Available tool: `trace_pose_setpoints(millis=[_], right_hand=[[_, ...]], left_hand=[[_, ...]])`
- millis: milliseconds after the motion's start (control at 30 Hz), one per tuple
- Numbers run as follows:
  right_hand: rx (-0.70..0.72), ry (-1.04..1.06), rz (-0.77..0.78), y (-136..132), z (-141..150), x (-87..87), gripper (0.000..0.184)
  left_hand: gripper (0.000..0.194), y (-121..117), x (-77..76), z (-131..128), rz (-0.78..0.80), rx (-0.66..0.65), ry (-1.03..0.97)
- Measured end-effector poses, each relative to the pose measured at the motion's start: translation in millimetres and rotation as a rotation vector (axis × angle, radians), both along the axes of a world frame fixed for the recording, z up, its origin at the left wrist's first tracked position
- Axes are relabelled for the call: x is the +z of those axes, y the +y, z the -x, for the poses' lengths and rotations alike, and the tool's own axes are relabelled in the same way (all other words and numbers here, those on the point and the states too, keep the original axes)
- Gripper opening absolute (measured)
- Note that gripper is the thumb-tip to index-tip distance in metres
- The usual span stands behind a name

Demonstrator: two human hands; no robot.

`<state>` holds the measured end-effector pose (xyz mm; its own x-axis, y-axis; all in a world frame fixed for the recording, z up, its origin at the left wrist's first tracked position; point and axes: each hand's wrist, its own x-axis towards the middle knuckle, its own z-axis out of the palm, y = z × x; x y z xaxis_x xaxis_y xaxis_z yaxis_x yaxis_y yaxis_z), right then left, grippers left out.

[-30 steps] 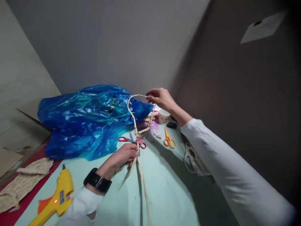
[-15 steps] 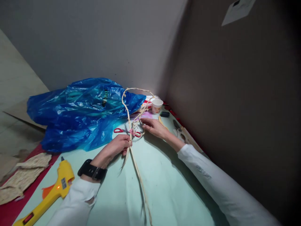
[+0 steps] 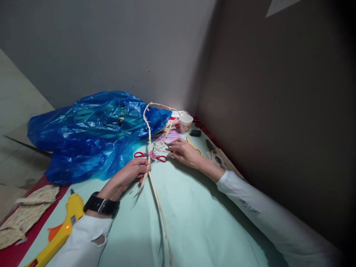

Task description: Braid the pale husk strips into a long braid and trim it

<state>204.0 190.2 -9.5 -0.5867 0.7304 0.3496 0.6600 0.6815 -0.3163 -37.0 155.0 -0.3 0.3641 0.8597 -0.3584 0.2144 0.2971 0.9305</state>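
My left hand (image 3: 139, 170), with a black watch on its wrist, is closed around a pale braided straw cord (image 3: 149, 135). Loose strands hang from below my fingers across the table. Above the hand, the cord rises and curves over in a loop toward the right. A pink clip (image 3: 151, 155) sits on or beside the cord, just over my fist. My right hand (image 3: 182, 151) has its fingers at the cord's far part, thumb and fingertips close together on it. Behind the cord lie red-handled scissors (image 3: 161, 158).
A blue plastic bag (image 3: 91, 137) covers the back left. A yellow glue gun (image 3: 68, 220) with a lit orange light lies near a woven straw piece (image 3: 33, 213). At the back stand a paper cup (image 3: 185, 123) and a black spool (image 3: 195, 132). Yellow scissors (image 3: 191, 142) lie behind my right hand.
My right hand has come down from the top of the loop to its lower right side. The left hand has kept its hold on the cord. The view has shifted somewhat.
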Motion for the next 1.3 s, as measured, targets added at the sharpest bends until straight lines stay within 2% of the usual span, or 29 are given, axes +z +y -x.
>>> trace_pose_setpoints(millis=[67, 167, 233, 400, 500, 633, 733, 800, 933, 1033, 1133, 1300], right_hand=[[-0.147, 0.036, -0.032, 12, 1, 6.1, 0.032], [-0.426, -0.091, -0.135, 33, 4, 12.2, 0.036], [-0.492, -0.193, -0.154, 42, 6, 11.1, 0.035], [-0.357, -0.333, -0.078, 37, 12, -2.2, 0.024], [-0.318, -0.372, -0.058, 16, 14, -1.5, 0.026], [-0.334, -0.369, -0.07, -17, 19, 8.0, 0.027], [-0.234, -0.299, -0.038, -33, 29, 6.5, 0.028], [-0.181, -0.223, 0.01, -34, 37, 0.4, 0.028], [-0.193, -0.113, 0.073, -21, 47, -10.6, 0.024], [-0.138, -0.093, 0.091, -13, 47, -12.5, 0.019], [-0.114, -0.063, 0.103, -13, 42, -14.1, 0.022], [-0.276, 0.017, 0.126, -17, 33, -18.5, 0.028]], left_hand=[[0.021, 0, -0.7, 2, 0.005, 0.013, 0.012], [0.02, 1, -0.8, 5, 0.017, 0.013, 0.028], [0.02, 2, 0.1, 8, 0.027, -0.002, 0.037], [0.02, -1, 5.2, 12, 0.013, -0.065, 0.083], [0.02, -2, 7.5, 9, -0.019, -0.079, 0.097], [0.021, -2, 8.3, 3, -0.046, -0.085, 0.099], [0.022, -2, 8.2, 3, -0.053, -0.097, 0.097], [0.024, -1, 8.2, 3, -0.053, -0.107, 0.099], [0.026, 0, 7.7, 5, -0.058, -0.123, 0.106], [0.026, 1, 6.5, 7, -0.06, -0.129, 0.101], [0.024, 1, 6.4, 7, -0.065, -0.131, 0.096], [0.022, -1, 7.3, 1, -0.076, -0.142, 0.123]])
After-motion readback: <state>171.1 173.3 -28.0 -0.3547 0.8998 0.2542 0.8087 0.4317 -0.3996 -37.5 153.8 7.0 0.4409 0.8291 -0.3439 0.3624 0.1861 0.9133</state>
